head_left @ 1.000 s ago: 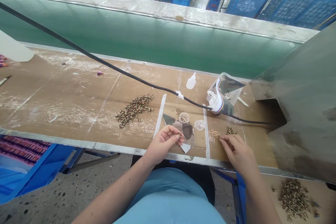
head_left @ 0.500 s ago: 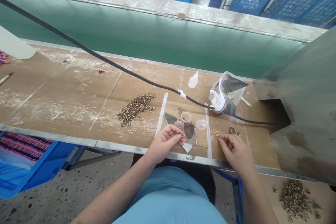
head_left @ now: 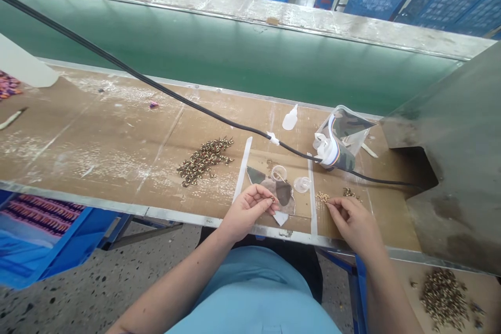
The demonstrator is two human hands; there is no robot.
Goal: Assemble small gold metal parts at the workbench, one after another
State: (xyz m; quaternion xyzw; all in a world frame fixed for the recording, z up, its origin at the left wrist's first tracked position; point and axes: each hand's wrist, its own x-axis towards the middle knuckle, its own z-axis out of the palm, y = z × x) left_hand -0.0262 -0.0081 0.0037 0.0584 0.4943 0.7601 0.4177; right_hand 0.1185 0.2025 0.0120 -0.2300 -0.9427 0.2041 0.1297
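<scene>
1. Brown card covers the surface (head_left: 129, 125) that I watch through the head view, my only one.
2. My left hand (head_left: 245, 214) pinches a small piece (head_left: 273, 200), reddish-brown, between thumb and fingers, above the camouflage scrap (head_left: 254, 175). Its exact shape is too small for me to tell.
3. My right hand (head_left: 355, 223) has thumb and forefinger pressed together at the near right edge of the pale beads (head_left: 322, 197); I cannot tell whether a bead is between them.
4. The beads lie just right of one tape strip (head_left: 312, 209), with a dark cluster (head_left: 349, 192) beyond the right hand. Left of the other strip lies a larger dark pile (head_left: 203, 160).
5. A clear cup (head_left: 278, 173) overlaps the scrap's far edge; a clear dish (head_left: 302, 184) is beside it.
6. I judge the step in hand to be fingertip work: one hand steadying the piece, the other at the beads. Parts this small call for a light, exact pinch and a steady left hand.
</scene>
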